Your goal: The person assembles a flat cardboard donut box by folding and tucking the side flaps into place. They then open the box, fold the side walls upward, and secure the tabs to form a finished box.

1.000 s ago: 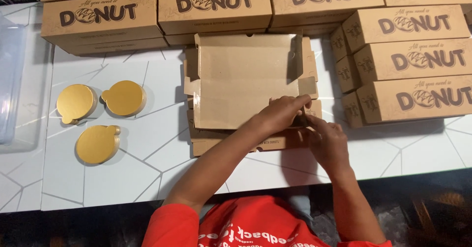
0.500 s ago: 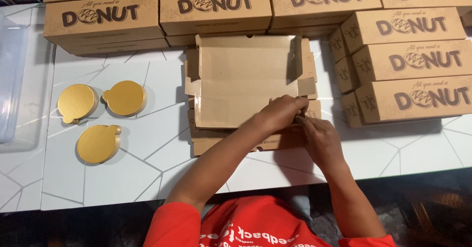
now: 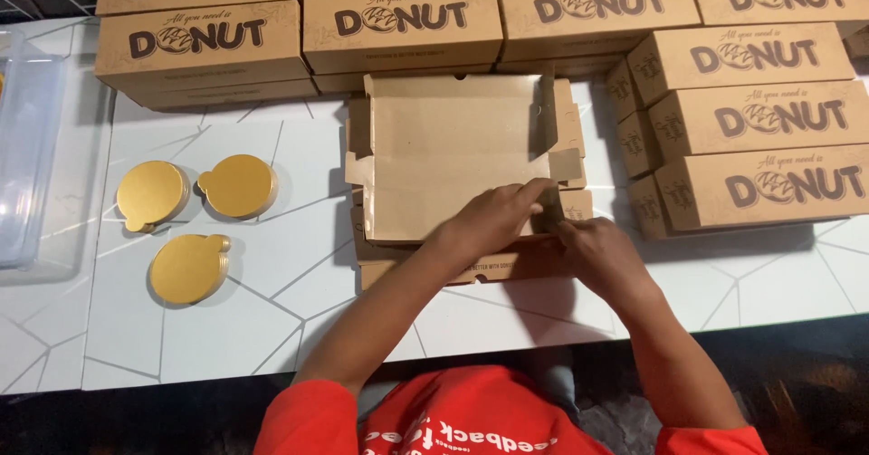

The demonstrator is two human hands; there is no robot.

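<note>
A brown cardboard box [image 3: 453, 143], partly folded and open, lies on a stack of flat box blanks in the middle of the white table [image 3: 272, 319]. My left hand [image 3: 493, 220] rests on the box's near right corner, fingers pressed on the cardboard. My right hand [image 3: 602, 247] pinches the side flap at that same corner. Both hands touch the box close together. The near wall of the box is partly hidden under my hands.
Finished closed brown boxes [image 3: 398, 25] are stacked along the back and at the right [image 3: 760, 120]. Three stacks of round gold cake boards [image 3: 190, 268] lie at the left. A clear plastic bin [image 3: 27, 147] stands at the far left edge.
My hands have shifted slightly along the near right corner of the box, working the flap. The box and everything else stay where they were.
</note>
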